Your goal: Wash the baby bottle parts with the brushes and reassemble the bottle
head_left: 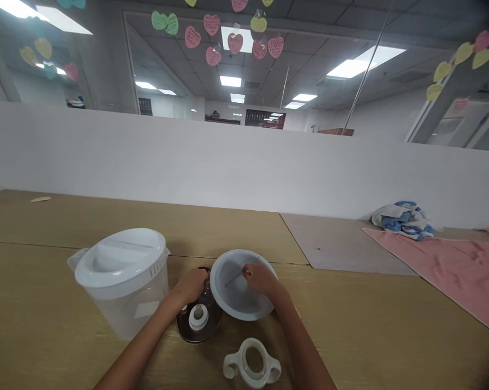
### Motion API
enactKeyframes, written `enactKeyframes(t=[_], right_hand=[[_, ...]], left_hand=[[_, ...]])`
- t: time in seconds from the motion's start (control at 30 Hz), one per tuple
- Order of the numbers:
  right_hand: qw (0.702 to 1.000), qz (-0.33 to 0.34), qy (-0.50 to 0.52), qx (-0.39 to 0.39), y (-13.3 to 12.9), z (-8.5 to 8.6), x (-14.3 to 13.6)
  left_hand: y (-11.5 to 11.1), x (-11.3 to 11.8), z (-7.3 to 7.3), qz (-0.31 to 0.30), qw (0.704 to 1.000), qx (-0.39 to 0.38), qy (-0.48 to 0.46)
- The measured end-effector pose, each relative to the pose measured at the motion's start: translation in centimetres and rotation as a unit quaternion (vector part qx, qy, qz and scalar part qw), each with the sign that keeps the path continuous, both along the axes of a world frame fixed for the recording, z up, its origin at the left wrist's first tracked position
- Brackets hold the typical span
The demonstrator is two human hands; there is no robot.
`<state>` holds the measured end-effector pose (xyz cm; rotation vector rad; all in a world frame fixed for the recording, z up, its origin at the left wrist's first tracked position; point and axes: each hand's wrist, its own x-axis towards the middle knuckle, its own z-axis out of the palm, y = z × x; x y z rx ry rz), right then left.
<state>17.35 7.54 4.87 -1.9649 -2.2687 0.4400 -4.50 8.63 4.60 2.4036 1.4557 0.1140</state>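
Note:
My right hand (260, 279) is over the white bowl (244, 310), its fingers pinched on a thin dark stick (233, 279) that slants down into the bowl. My left hand (194, 285) reaches over the far part of a dark round dish (191, 336), close to the bowl's left rim. Its fingers are curled closed, and what they hold is hidden. In the dish sits a white ring with a clear nipple-like tip (198, 317). Nearer to me stands a white two-handled bottle collar (252, 364) with a round opening.
A clear pitcher with a white lid (122, 260) stands left of my left arm. Farther right lie a pink cloth (443, 265), a crumpled blue and white cloth (404, 219) and a grey mat (341, 244). A white wall (228, 162) with glass above closes the table's back.

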Motion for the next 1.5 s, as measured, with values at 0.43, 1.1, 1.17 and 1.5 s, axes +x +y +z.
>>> enactKeyframes(t=[0.43,1.1,1.17,1.5], right_hand=[[0.996,-0.052,0.008,0.065,0.0,1.2,-0.3],[0.773,0.021,0.591,0.23,-8.2,11.2,-2.1],[0.766,0.02,0.589,0.256,-8.6,11.4,-2.3],[0.808,0.025,0.512,0.291,-9.1,11.5,-2.3]], left_hand=[[-0.8,-1.2,0.5,0.094,0.982,0.161,0.021],[-5.1,4.8,4.9,0.06,0.823,0.12,-0.552],[-5.0,5.1,5.1,0.053,0.818,0.116,-0.561],[-5.0,5.4,4.8,0.052,0.828,0.125,-0.544]])
